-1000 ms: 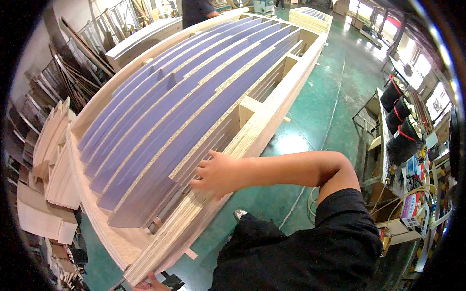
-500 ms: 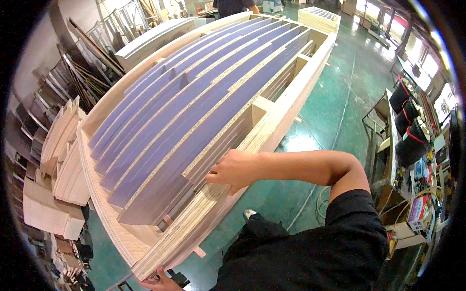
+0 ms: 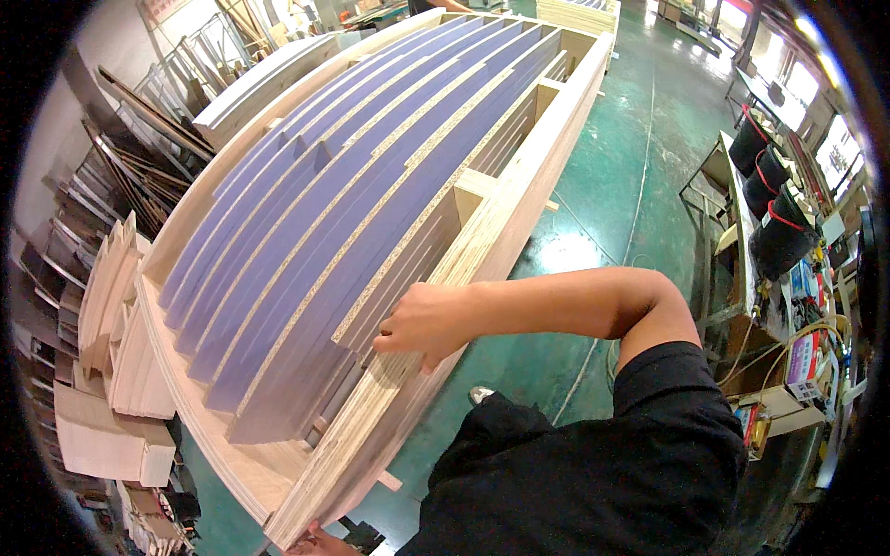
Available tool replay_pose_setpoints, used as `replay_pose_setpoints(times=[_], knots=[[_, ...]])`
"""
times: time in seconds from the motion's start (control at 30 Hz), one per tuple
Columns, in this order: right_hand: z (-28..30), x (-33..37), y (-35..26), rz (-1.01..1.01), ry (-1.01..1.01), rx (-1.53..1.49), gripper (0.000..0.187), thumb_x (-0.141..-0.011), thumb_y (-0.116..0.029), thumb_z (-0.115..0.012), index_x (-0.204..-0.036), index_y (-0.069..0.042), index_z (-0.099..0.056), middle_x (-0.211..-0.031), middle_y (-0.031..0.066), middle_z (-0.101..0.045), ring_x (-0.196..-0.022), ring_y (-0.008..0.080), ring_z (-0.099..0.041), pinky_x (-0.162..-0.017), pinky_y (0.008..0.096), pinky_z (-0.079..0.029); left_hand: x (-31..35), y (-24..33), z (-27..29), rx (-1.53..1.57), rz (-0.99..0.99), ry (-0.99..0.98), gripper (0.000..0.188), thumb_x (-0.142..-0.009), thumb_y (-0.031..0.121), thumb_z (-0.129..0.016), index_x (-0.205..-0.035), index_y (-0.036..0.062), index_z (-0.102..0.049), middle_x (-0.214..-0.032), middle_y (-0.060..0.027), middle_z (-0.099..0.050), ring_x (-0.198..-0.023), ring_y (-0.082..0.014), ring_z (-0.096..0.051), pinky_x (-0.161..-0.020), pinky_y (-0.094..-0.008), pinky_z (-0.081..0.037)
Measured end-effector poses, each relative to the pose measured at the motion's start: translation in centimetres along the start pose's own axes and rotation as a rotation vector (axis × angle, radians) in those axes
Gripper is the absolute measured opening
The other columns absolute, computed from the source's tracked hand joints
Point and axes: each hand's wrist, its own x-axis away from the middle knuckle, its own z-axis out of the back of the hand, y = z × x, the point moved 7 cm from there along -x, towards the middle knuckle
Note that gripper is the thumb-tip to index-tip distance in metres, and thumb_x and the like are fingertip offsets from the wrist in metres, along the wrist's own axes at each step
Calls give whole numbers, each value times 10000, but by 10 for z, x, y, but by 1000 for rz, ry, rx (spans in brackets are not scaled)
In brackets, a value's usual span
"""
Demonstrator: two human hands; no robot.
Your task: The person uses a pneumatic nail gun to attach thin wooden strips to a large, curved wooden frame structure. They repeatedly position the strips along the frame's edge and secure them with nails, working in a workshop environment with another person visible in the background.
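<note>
A large wooden frame (image 3: pixel 348 422) with layered plywood edges stretches away from me. Rows of upright, curved boards (image 3: pixel 301 306) with purple-grey faces and speckled edges stand inside it, side by side. My right hand (image 3: pixel 425 322) is closed over the top edge of the frame's right side, fingers toward the inside. At the near corner my left hand (image 3: pixel 320 541) grips the end of the same side from below; the picture's lower edge cuts much of it off. Wooden cross blocks (image 3: pixel 475 183) link the right side to the boards.
Curved wooden pieces (image 3: pixel 116 431) are stacked at the left. Scrap strips (image 3: pixel 139 171) lean on the wall behind. Black buckets (image 3: pixel 783 236) with red rims hang by a cluttered bench at the right. Green floor (image 3: pixel 603 199) runs along the frame. Part of another person (image 3: pixel 431 6) shows at the far end.
The view has shifted slightly, so the frame sits a little further left and the side bench looks lower. Both hands keep their places on the frame.
</note>
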Motion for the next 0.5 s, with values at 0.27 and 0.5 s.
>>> replay_pose_setpoints(times=[0.27,0.5], knots=[[2,2,2,-48,-57,-65,637,-778,-410,-853,-1217,-64,-547,-1041,113,-667,-1017,346,-703,-769,457,-577,-20,32,17,137,-66,54,801,-987,515,-641,-1573,54,-349,-1470,-307,-477,-1227,-575,-534,-930,-668,-509],[5,0,2,-63,-98,-34,665,-780,-386,-859,-1261,-71,-524,-1073,127,-656,-1036,362,-691,-796,483,-567,-36,53,41,588,251,11,816,-954,555,-679,-1477,-19,-431,-1375,-318,-511,-1148,-506,-578,-864,-609,-545]])
